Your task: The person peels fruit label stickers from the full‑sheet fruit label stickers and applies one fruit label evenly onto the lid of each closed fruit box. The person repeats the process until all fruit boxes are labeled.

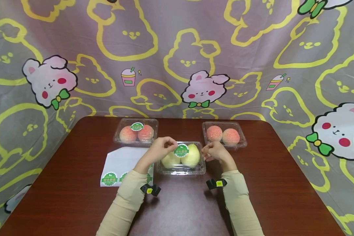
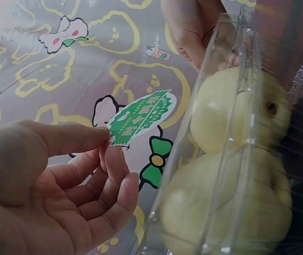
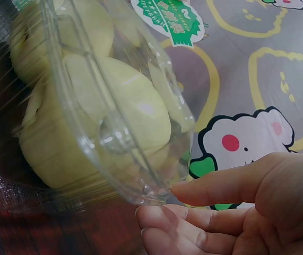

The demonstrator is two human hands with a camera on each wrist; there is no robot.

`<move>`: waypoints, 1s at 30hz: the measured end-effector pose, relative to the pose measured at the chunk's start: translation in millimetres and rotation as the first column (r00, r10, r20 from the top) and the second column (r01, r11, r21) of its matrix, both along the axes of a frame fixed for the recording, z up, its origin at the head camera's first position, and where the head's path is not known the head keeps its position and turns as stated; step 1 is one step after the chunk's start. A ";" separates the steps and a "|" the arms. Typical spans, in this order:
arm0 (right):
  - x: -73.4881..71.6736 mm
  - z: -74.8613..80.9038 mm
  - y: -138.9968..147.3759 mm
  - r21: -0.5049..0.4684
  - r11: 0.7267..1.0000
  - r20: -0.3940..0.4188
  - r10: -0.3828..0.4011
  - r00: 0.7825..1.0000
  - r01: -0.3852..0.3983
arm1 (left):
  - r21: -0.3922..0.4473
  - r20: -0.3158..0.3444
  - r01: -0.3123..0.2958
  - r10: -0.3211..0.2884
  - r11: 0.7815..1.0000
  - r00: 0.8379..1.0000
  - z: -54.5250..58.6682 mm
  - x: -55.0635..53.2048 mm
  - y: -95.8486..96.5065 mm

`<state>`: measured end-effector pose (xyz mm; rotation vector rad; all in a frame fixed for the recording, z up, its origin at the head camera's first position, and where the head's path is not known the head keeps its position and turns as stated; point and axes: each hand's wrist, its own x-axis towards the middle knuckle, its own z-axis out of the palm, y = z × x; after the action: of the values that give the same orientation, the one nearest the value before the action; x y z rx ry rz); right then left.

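A clear plastic fruit box (image 1: pixel 181 170) with two pale yellow fruits (image 2: pixel 225 202) stands in the middle of the table, its lid down. My left hand (image 1: pixel 160 149) pinches a round green-and-white sticker (image 2: pixel 143 118) by its edge, between thumb and index finger. In the left wrist view the sticker is apart from the lid, held above it. At the box's right side, my right hand (image 1: pixel 216 152) pinches the lid's edge between thumb and fingers, as the right wrist view shows at the corner (image 3: pixel 159 196).
A white sticker sheet (image 1: pixel 122 164) with green labels lies left of the box, partly under my left forearm. Behind stand two clear boxes of pinkish peaches: the left box (image 1: pixel 135 141) bears a green sticker, the right box (image 1: pixel 243 143) shows none. A patterned curtain (image 1: pixel 165 65) hangs behind the table.
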<state>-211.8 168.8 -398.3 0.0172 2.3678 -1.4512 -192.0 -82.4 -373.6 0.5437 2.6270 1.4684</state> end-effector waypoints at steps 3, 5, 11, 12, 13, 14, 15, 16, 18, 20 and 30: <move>-0.2 0.2 0.1 0.000 1.000 -0.004 0.000 1.000 0.000 | -0.003 -0.015 0.003 -0.003 1.000 1.000 -0.7 -0.2 1.2; -0.5 0.0 0.3 0.000 1.000 -0.004 -0.001 1.000 0.001 | -0.011 -0.026 0.002 -0.002 1.000 1.000 -1.1 -0.1 1.8; -0.3 -0.1 -0.1 0.009 1.000 -0.003 -0.006 1.000 0.006 | -0.035 -0.020 -0.026 0.025 0.999 0.999 -4.3 -1.1 2.5; -0.1 0.0 -0.2 0.010 1.000 -0.003 -0.006 1.000 0.006 | -0.039 -0.016 -0.029 0.029 0.999 0.999 -5.2 -1.5 2.7; 0.0 0.1 -0.3 0.009 1.000 -0.003 -0.007 1.000 0.007 | -0.044 -0.021 -0.030 0.029 0.999 0.999 -5.9 -1.6 2.8; 0.1 0.0 -0.4 0.009 1.000 -0.002 -0.007 1.000 0.007 | -0.050 -0.025 -0.030 0.029 0.998 0.999 -6.6 -1.8 2.9; 0.1 0.1 -0.3 0.009 1.000 -0.002 -0.008 1.000 0.008 | -0.053 -0.026 -0.032 0.030 0.998 0.999 -7.2 -1.9 3.2; 0.2 0.1 -0.4 0.008 1.000 -0.001 -0.008 1.000 0.008 | -0.056 -0.029 -0.033 0.031 0.998 0.999 -7.7 -2.0 3.3; 0.3 0.1 -0.4 0.008 1.000 0.000 -0.005 1.000 0.005 | -0.059 -0.034 -0.037 0.035 0.998 0.999 -8.5 -2.0 3.6; 0.4 0.5 -0.2 0.009 1.000 -0.001 -0.004 1.000 0.004 | -0.065 -0.038 -0.046 0.043 0.997 0.998 -8.6 -1.8 4.0; 0.4 1.6 -0.5 0.013 1.000 -0.002 -0.005 1.000 0.005 | -0.117 -0.124 -0.105 0.090 0.988 0.988 -9.6 2.2 10.8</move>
<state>-211.4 168.3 -396.7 0.0247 2.3804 -1.4387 -189.9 -71.7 -383.3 0.5122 2.8511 1.3253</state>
